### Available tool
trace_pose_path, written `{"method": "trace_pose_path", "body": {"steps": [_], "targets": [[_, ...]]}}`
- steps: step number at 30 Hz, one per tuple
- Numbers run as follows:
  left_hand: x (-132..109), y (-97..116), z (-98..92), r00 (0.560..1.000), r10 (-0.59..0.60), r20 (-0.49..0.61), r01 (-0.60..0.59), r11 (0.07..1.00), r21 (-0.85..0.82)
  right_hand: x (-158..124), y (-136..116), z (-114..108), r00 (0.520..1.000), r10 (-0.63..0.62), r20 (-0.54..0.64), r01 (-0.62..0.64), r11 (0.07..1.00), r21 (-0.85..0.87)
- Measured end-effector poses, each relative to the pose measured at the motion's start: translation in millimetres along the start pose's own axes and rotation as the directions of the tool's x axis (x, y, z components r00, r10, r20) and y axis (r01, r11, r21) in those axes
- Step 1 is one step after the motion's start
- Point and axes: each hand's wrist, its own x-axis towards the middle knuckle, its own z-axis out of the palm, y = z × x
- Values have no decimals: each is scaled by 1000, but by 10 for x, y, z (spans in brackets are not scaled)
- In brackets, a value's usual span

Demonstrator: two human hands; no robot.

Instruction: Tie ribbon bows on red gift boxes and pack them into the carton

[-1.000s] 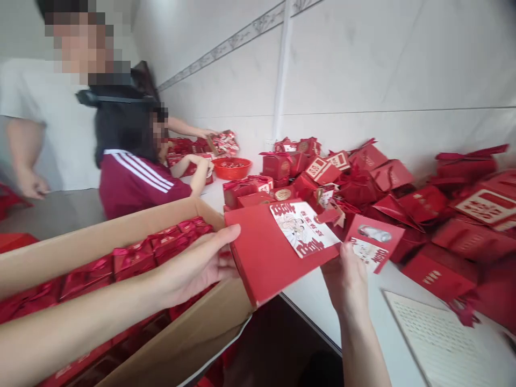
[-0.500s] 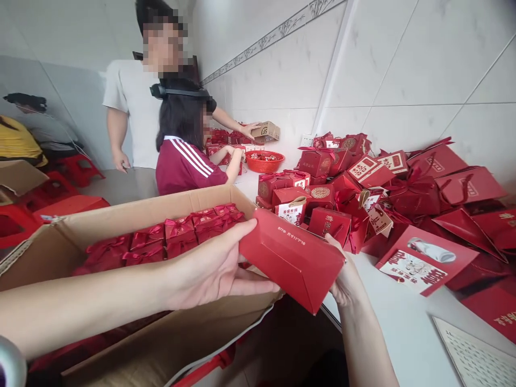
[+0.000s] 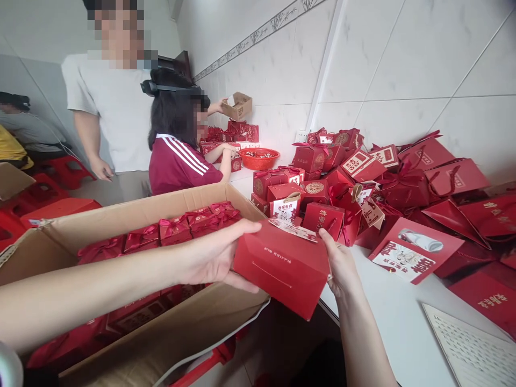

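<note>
Between my two hands I hold a red gift box (image 3: 282, 266), tilted so that its underside with small pale print faces me. A white printed panel (image 3: 294, 228) shows along its upper edge. My left hand (image 3: 220, 258) grips the box's left end, thumb on top and fingers beneath. At the right end, my right hand (image 3: 341, 263) is closed round the side, with the thumb up at the corner. Below my left forearm stands an open cardboard carton (image 3: 193, 196) holding rows of small red boxes with ribbon bows (image 3: 173, 228).
A pile of red gift boxes (image 3: 322, 161) covers much of the white table (image 3: 379, 301). A white keyboard-like sheet (image 3: 467, 344) lies at the right. Beyond are a red basin (image 3: 260, 157), a seated co-worker (image 3: 181, 161) and a standing person (image 3: 113, 107) holding a small cardboard box (image 3: 237, 106).
The gift box has tipped in my hands, bringing its white printed panel into sight. The standing person has lifted the small cardboard box. My view has shifted slightly.
</note>
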Motion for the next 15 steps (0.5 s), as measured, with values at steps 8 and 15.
{"method": "trace_pose_path", "body": {"steps": [8, 15], "targets": [[18, -179, 243, 995, 98, 21, -94, 986, -135, -546, -200, 29, 729, -666, 162, 659, 617, -431], [42, -231, 339, 996, 77, 47, -67, 981, -180, -773, -201, 105, 651, -745, 143, 668, 474, -574]]}}
